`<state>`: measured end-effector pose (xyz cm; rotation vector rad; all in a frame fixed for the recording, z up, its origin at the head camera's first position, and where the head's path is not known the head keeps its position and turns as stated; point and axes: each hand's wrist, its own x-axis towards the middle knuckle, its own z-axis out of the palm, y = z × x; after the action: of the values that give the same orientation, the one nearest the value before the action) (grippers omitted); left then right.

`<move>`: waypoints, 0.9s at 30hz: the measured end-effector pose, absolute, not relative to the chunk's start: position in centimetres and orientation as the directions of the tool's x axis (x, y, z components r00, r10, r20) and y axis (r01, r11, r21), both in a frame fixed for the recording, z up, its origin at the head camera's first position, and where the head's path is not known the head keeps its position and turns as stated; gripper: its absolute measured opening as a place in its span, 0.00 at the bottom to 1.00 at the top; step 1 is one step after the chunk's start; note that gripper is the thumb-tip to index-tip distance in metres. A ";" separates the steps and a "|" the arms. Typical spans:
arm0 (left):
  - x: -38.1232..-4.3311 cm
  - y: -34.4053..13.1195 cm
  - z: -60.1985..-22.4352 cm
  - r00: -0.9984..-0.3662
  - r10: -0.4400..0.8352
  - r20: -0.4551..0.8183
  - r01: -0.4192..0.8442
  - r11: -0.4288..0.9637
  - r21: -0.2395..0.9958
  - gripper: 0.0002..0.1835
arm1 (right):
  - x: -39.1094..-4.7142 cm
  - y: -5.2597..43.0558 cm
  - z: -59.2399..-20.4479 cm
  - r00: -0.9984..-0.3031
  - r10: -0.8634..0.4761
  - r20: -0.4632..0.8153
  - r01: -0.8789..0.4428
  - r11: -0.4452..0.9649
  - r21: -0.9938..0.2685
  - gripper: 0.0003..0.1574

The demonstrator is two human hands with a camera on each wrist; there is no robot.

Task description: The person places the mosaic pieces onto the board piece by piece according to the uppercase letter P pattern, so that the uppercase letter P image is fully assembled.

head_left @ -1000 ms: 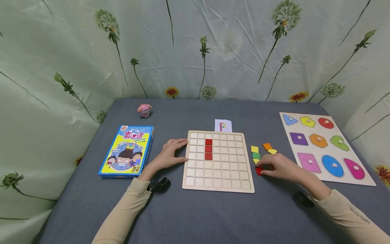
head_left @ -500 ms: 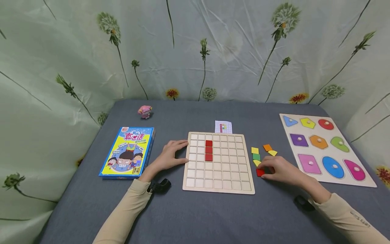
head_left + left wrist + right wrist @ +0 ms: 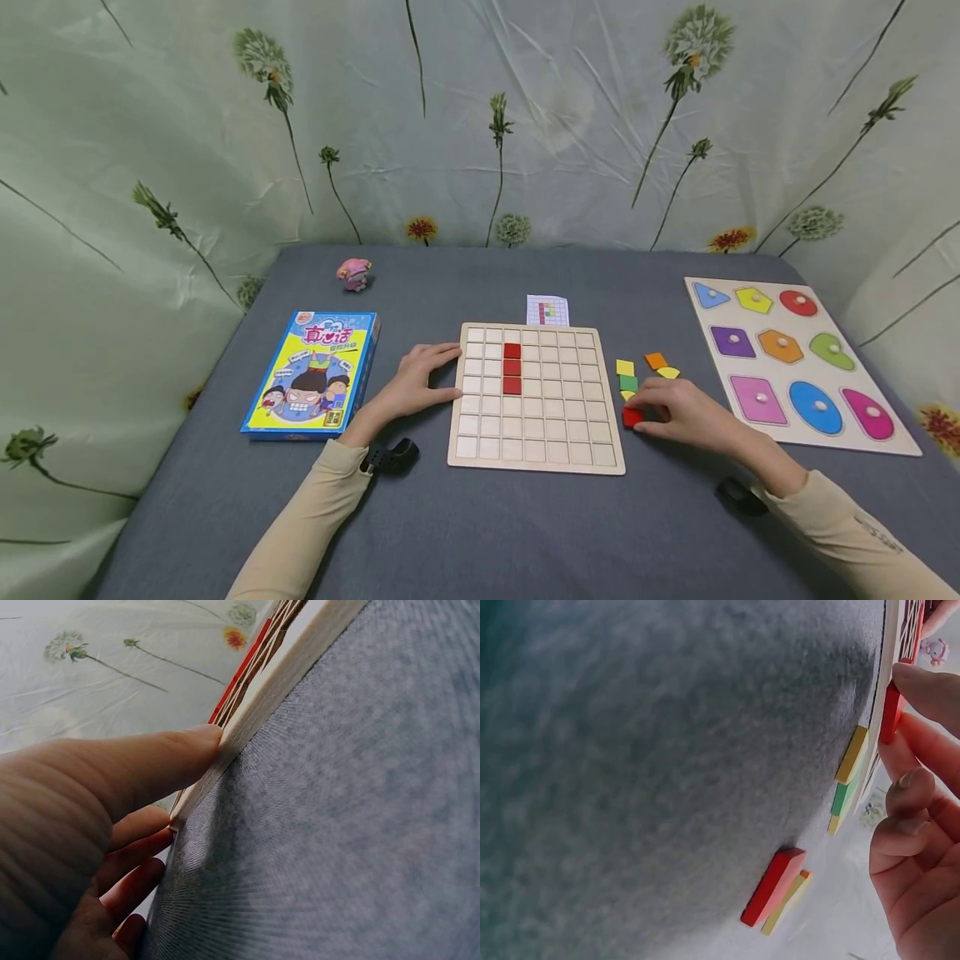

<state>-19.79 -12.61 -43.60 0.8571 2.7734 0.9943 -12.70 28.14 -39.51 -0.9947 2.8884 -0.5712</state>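
My right hand (image 3: 682, 412) pinches a red square tile (image 3: 892, 712) between thumb and index finger, just right of the wooden grid board (image 3: 547, 462). Its other fingers are folded in. In the right wrist view a second red tile (image 3: 772, 889) lies on the table, hidden under the hand in the head view. A yellow tile (image 3: 625, 367), a green tile (image 3: 628, 383) and a yellow piece sit in a column by the board. My left hand (image 3: 412, 383) rests at the board's left edge, thumb and fingertips touching it. Several red tiles (image 3: 512, 367) fill a column on the grid.
A small pattern card (image 3: 547, 310) lies behind the board. An orange tile (image 3: 656, 361) and a yellow rounded piece (image 3: 668, 372) lie beyond my right hand. A knobbed shape puzzle (image 3: 795, 367) is at right, a blue-yellow game box (image 3: 311, 375) at left, a pink figurine (image 3: 354, 273) behind.
My right hand has shifted slightly left toward the board with the red tile. The left hand stays at the board's edge.
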 end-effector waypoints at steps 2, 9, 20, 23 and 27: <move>-19.8 -12.6 -43.6 -0.842 0.528 0.114 0.479 0.633 0.608 0.36 | -12.8 27.9 -39.5 -0.789 -0.607 0.091 -0.595 0.719 -0.359 0.17; -19.8 -12.6 -43.6 -0.837 0.534 0.117 0.487 0.632 0.603 0.36 | -13.1 27.0 -39.5 -0.781 -0.619 0.084 -0.601 0.706 -0.375 0.16; -19.7 -12.6 -43.4 -0.844 0.527 0.103 0.471 0.635 0.612 0.37 | -13.8 25.5 -39.6 -0.751 -0.649 0.123 -0.641 0.672 -0.372 0.17; -19.8 -12.6 -43.4 -0.842 0.529 0.106 0.476 0.635 0.609 0.37 | -13.9 25.1 -39.5 -0.758 -0.643 0.106 -0.630 0.682 -0.371 0.17; -19.8 -12.6 -43.6 -0.842 0.528 0.110 0.478 0.636 0.605 0.37 | -14.1 24.6 -39.4 -0.744 -0.659 0.114 -0.647 0.667 -0.370 0.16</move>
<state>-19.81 -12.64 -43.57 0.8540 2.7717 0.9906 -14.10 24.63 -39.45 -1.1134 2.8410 -0.6123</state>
